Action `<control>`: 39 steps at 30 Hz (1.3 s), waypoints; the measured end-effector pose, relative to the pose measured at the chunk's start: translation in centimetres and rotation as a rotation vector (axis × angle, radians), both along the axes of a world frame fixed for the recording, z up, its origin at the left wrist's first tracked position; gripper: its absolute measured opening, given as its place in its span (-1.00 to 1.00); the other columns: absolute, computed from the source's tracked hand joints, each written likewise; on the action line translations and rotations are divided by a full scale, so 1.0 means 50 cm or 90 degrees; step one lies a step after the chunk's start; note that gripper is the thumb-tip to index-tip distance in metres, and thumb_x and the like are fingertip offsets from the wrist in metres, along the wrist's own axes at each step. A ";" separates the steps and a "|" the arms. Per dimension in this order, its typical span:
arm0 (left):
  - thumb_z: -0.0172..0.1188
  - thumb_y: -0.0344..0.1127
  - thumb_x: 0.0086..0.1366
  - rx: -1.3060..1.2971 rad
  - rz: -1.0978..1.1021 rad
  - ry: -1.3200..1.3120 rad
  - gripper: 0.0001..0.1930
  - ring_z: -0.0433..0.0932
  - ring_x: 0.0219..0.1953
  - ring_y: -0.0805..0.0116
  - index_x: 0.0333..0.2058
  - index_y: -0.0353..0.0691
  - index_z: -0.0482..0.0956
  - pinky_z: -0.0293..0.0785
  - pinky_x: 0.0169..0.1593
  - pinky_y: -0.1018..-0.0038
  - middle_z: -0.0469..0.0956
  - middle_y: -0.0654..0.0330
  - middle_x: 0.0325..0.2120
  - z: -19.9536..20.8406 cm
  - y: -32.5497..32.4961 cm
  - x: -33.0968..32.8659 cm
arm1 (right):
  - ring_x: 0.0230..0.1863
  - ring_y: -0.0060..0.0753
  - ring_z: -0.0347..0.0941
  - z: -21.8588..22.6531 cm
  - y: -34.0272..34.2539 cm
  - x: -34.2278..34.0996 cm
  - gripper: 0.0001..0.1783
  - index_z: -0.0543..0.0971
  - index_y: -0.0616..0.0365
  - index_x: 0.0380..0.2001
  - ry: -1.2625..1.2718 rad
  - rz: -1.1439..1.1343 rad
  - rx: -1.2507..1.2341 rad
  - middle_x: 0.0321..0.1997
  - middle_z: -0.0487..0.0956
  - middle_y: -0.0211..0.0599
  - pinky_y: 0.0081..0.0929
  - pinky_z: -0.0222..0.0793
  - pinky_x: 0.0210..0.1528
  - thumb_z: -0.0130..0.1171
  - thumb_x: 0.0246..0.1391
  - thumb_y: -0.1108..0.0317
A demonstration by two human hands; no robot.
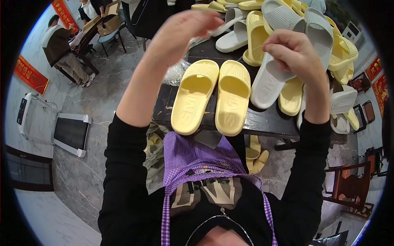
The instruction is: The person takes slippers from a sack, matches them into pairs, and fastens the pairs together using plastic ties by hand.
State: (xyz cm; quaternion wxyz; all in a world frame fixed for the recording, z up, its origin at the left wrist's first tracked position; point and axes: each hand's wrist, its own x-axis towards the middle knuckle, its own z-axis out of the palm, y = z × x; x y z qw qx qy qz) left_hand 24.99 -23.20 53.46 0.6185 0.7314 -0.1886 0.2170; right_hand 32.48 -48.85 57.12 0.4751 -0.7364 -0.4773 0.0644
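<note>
We've got the dark counter [269, 123] carrying a pile of grey and yellow slippers [284, 17] at its far right; a yellow pair, left slipper [193, 100] and right slipper [233, 98], sits side by side at the near edge, toes away from us. Left hand [184, 32] is up beyond the pair, blurred; can't tell if its fingers grip anything. Right hand [292, 53] looks pinched on a thin pale strand [257, 47]. We'd keep that pinch light, strand taut, both wrists clear of the slippers.
</note>
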 end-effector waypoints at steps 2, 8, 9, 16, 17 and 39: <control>-0.10 -0.27 0.32 -0.059 -0.075 0.098 -0.70 0.49 -0.31 0.45 -0.08 -0.34 0.40 0.40 -0.25 0.57 0.54 0.11 -0.33 0.003 -0.089 -0.037 | -0.77 -0.82 0.14 -0.015 0.006 0.001 -0.86 0.51 0.28 -0.44 0.019 0.007 -0.011 -0.75 0.33 -0.55 -0.81 -0.03 -0.74 0.04 0.00 0.42; -0.02 -0.30 0.28 -0.248 -0.227 0.386 -0.77 0.28 -0.74 0.65 -0.23 -0.37 0.44 0.21 -0.66 0.74 0.45 0.23 -0.64 -0.048 -0.105 -0.121 | -0.75 -0.80 0.19 -0.075 0.034 0.022 -0.86 0.51 0.29 -0.47 0.059 0.026 -0.059 -0.74 0.35 -0.53 -0.79 0.03 -0.73 0.05 -0.02 0.42; -0.01 -0.32 0.27 -0.268 -0.175 0.443 -0.79 0.20 -0.79 0.68 -0.25 -0.36 0.44 0.10 -0.73 0.75 0.41 0.27 -0.68 -0.065 -0.111 -0.130 | -0.74 -0.79 0.21 -0.091 0.035 0.025 -0.86 0.51 0.29 -0.48 0.060 0.022 -0.096 -0.73 0.36 -0.53 -0.79 0.06 -0.72 0.05 -0.02 0.41; 0.01 -0.37 0.24 -0.372 -0.142 0.661 -0.86 0.08 -0.85 0.70 -0.34 -0.35 0.42 -0.02 -0.79 0.74 0.33 0.31 -0.74 -0.179 -0.124 -0.165 | -0.67 -0.77 0.28 -0.183 0.054 0.051 -0.83 0.54 0.28 -0.46 0.110 0.065 -0.221 -0.68 0.42 -0.50 -0.77 0.18 -0.65 0.05 -0.01 0.38; 0.01 -0.38 0.23 -0.414 -0.150 0.668 -0.88 0.06 -0.85 0.70 -0.37 -0.34 0.41 -0.03 -0.79 0.73 0.32 0.31 -0.75 -0.192 -0.123 -0.170 | -0.66 -0.77 0.28 -0.191 0.055 0.054 -0.83 0.54 0.27 -0.44 0.110 0.058 -0.218 -0.66 0.43 -0.50 -0.77 0.18 -0.64 0.05 -0.01 0.38; -0.04 -0.42 0.22 -0.560 -0.159 0.781 -0.90 0.03 -0.86 0.62 -0.45 -0.32 0.35 -0.06 -0.81 0.66 0.26 0.26 -0.78 -0.157 -0.213 -0.247 | -0.66 -0.80 0.24 -0.200 0.020 0.112 -0.78 0.56 0.23 -0.38 0.076 -0.080 -0.119 -0.63 0.43 -0.56 -0.81 0.15 -0.64 0.01 0.02 0.32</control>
